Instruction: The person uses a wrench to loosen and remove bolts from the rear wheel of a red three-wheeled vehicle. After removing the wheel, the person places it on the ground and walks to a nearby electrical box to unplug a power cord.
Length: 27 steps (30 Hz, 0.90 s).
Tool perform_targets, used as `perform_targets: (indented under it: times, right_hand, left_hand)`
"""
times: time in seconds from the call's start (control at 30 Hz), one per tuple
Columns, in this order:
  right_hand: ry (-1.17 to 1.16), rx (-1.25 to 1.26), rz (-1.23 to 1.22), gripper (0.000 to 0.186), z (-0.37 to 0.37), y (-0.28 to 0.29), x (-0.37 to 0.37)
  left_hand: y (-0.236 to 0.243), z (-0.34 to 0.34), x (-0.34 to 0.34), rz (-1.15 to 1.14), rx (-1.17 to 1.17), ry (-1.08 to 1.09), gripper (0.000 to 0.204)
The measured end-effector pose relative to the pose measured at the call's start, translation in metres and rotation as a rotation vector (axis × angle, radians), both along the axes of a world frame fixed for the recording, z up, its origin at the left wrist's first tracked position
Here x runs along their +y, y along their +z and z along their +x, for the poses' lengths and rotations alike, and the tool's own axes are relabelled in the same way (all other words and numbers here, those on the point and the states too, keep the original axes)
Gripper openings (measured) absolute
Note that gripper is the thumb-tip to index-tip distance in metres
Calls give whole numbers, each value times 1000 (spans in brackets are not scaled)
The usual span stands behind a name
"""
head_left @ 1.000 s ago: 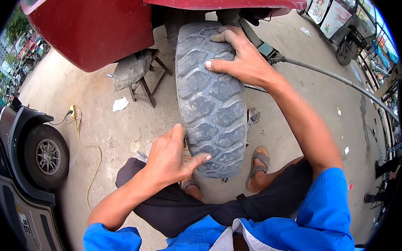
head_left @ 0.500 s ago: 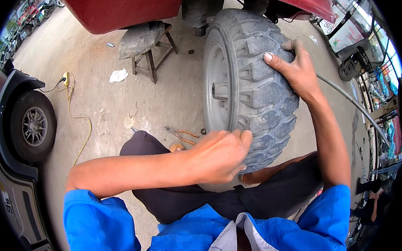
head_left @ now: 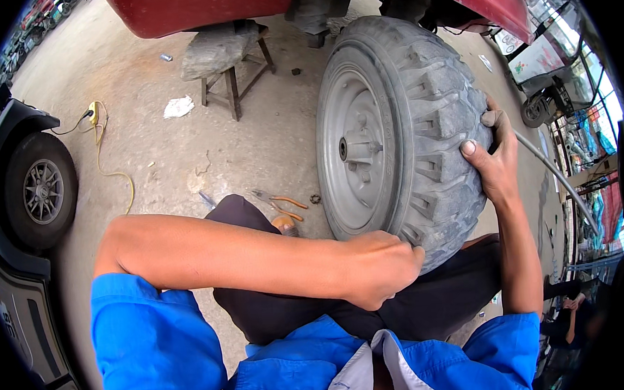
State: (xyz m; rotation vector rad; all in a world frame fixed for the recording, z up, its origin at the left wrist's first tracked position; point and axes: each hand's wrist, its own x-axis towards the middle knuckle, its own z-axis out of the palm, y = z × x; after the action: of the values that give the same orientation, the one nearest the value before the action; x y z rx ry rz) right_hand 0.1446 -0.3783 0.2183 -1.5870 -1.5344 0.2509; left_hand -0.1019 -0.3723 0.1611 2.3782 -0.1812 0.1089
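Note:
A large wheel stands upright before me, a grey steel rim (head_left: pixel 366 118) inside a chunky-treaded tyre (head_left: pixel 444 128). Its hub face is turned to the left. My right hand (head_left: pixel 496 158) grips the far right side of the tread, thumb on top and fingers bent round a lug. Across my body reaches my left arm, and my left hand (head_left: pixel 383 267) is closed against the tyre's near edge. The fingertips of that hand are hidden behind its knuckles. The wheel's lower part is partly covered by my left hand and my knees.
Overhead hangs red vehicle bodywork (head_left: pixel 203 6). Beneath it, a wooden stool (head_left: pixel 232 93) carries a grey, stone-like block (head_left: pixel 218 51). Orange-handled pliers (head_left: pixel 284 203) lie by my foot. A yellow cable (head_left: pixel 100 146) runs left, near a parked car's wheel (head_left: pixel 43 189). A long bar (head_left: pixel 558 182) extends rightward.
The wheel has swivelled and shifted right, so more of its rim and hub shows. Both hands have moved right and lower with it, still on the tyre.

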Motion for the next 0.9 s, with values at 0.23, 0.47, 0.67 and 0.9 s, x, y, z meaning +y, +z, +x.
perform_targets:
  times: [0.23,0.47,0.67,0.9]
  right_hand:
    - [-61,20,-85,100,6,1,-21]
    - [-57,42,-48,102,9,0,-24]
    - [-56,4,-58,86,7,-2,-28]
    - [92,73,30,75,-23,-6,-37]
  left_hand:
    - [-4,16,-5,-20,-9,-130,40]
    - [-3,28,-4,12,-27,-183,36]
    - [1,32,-3,-16,57,-252,20]
    - [-11,15,-17,8,74,-340,14]
